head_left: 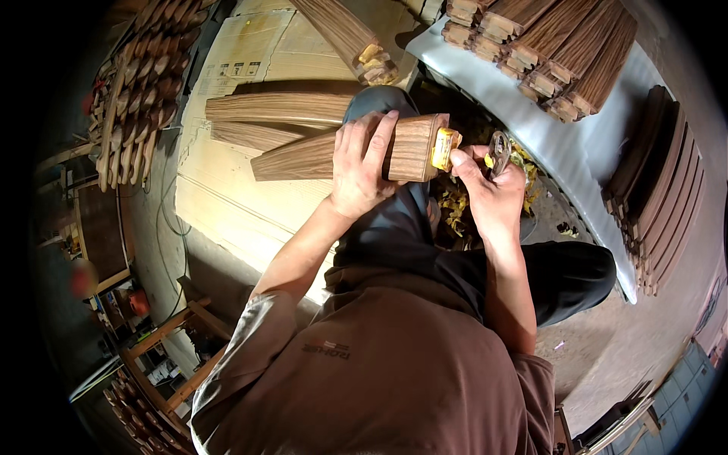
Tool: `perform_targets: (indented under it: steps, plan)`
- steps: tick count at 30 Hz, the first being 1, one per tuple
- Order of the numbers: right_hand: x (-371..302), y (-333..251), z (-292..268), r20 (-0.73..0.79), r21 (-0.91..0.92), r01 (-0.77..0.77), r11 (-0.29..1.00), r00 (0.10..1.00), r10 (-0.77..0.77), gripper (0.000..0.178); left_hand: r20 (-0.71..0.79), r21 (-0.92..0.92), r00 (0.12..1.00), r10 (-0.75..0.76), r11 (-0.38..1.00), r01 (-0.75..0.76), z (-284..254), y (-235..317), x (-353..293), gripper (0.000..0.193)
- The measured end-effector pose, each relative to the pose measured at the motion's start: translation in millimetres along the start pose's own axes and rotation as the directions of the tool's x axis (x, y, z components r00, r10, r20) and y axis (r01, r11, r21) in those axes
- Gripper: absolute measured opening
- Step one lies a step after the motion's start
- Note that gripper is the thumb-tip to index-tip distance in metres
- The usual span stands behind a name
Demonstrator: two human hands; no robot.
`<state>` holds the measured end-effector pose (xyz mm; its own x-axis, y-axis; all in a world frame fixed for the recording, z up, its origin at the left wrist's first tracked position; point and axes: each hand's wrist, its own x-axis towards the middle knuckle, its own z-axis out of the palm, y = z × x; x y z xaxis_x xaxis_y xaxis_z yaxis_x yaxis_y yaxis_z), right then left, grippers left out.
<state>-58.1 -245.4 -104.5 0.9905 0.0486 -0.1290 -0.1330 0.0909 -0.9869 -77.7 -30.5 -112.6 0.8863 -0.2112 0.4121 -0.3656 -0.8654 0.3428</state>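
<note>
Across my raised knee lies a tapered wooden piece (413, 148) with striped brown grain. My left hand (360, 163) is wrapped over its middle and grips it. Yellow tape (445, 148) covers the tenon at its wide right end. At that tape is my right hand (491, 182), its thumb touching the tape's edge and its fingers curled round a small dark metal tool (497, 152) with a rounded end. The tool's exact kind cannot be made out. Below the hand, yellow tape scraps (455, 208) are heaped in a dark container.
Similar wooden pieces (277, 108) lie on the flattened cardboard (227, 182) at left, and another taped piece (345, 38) lies beyond. A foam-covered surface (470, 72) at right bears stacked pieces (561, 53) and curved slats (667, 189). Carved wooden parts (144, 91) are piled far left.
</note>
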Motion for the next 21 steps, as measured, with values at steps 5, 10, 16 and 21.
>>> perform_targets:
  steps: [5,10,16,21]
  plan:
    - [4,-6,3,0.011,0.021,0.012,1.0,1.0,-0.012,0.008,-0.043,0.0,0.999,0.006,1.0,-0.006,4,-1,1,0.111]
    - [-7,-27,2,0.067,-0.243,0.174,0.954,0.984,-0.162,0.011,-0.045,0.0,0.999,0.007,1.0,-0.008,4,-4,-2,0.106]
    - [-8,-39,-5,-0.116,0.064,-0.039,0.997,0.992,0.046,0.017,-0.036,-0.029,0.999,-0.018,0.999,0.017,1,-9,-1,0.099]
    - [-3,-12,8,-0.024,-0.229,0.128,0.965,0.99,-0.137,0.01,-0.057,-0.04,0.998,-0.019,0.999,0.017,3,-8,-1,0.103]
